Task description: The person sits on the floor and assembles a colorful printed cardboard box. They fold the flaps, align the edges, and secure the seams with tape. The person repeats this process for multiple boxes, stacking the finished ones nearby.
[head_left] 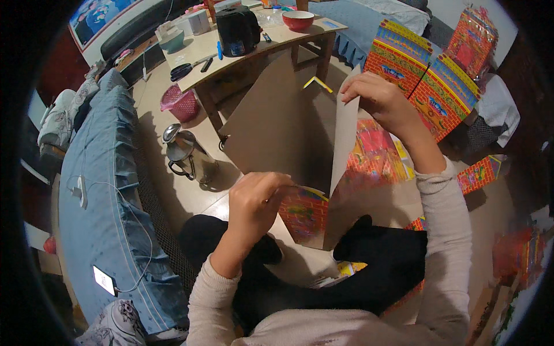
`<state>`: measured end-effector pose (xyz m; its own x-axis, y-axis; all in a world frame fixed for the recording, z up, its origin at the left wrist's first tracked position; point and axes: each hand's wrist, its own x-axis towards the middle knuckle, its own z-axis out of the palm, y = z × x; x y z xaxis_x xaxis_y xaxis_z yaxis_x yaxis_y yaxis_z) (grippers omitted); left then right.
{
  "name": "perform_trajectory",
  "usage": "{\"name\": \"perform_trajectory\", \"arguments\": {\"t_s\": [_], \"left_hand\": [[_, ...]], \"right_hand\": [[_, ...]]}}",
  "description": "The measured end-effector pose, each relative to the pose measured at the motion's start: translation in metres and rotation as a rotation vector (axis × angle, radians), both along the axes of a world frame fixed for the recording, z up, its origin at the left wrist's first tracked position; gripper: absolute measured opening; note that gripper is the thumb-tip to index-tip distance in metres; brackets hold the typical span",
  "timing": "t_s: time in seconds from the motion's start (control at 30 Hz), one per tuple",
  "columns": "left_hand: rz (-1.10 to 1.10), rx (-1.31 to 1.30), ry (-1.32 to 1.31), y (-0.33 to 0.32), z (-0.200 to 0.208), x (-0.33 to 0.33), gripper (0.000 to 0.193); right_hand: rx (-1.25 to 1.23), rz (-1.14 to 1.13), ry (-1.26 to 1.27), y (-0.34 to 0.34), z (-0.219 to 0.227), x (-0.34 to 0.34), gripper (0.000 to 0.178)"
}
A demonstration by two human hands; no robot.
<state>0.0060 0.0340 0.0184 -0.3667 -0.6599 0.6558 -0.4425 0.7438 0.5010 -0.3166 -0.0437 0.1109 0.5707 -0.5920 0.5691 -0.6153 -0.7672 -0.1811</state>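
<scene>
A folded cardboard sheet (288, 121), plain brown inside and brightly printed outside, stood open above the person's lap. The left hand (255, 202) had its fingers clamped on the lower edge, hiding part of the print; the right hand (378, 101) pinched the upper corner. Beyond lay a steel kettle (187, 153), a pink basket (180, 102) and printed paper boxes (424, 81), some cut off at the rim.

Left hand (257, 199) pinched low and near; right hand (378, 101) raised farther out, fingers gripping
</scene>
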Motion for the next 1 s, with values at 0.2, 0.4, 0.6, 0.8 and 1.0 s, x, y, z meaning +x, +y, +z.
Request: {"name": "perform_trajectory", "arguments": {"t_s": [0.2, 0.4, 0.6, 0.8, 1.0], "left_hand": [[-0.028, -0.058, 0.056, -0.004, 0.017, -0.007, 0.014], [-0.039, -0.138, -0.027, 0.000, 0.034, -0.015, 0.016], [-0.063, 0.085, 0.017, 0.023, -0.010, -0.041, 0.016], [-0.036, 0.279, 0.066, 0.043, -0.028, -0.059, 0.014], [-0.019, 0.421, 0.059, 0.048, -0.025, -0.066, 0.016]], "right_hand": [[-0.151, 0.036, 0.034, -0.032, 0.009, 0.017, 0.024], [-0.379, -0.062, -0.056, -0.024, 0.010, 0.017, 0.019], [-0.330, -0.189, -0.028, 0.014, -0.036, -0.006, 0.023], [-0.537, -0.601, -0.253, 0.093, -0.083, 0.006, 0.032], [-0.210, -0.361, -0.274, 0.198, -0.161, 0.081, 0.033]]}}
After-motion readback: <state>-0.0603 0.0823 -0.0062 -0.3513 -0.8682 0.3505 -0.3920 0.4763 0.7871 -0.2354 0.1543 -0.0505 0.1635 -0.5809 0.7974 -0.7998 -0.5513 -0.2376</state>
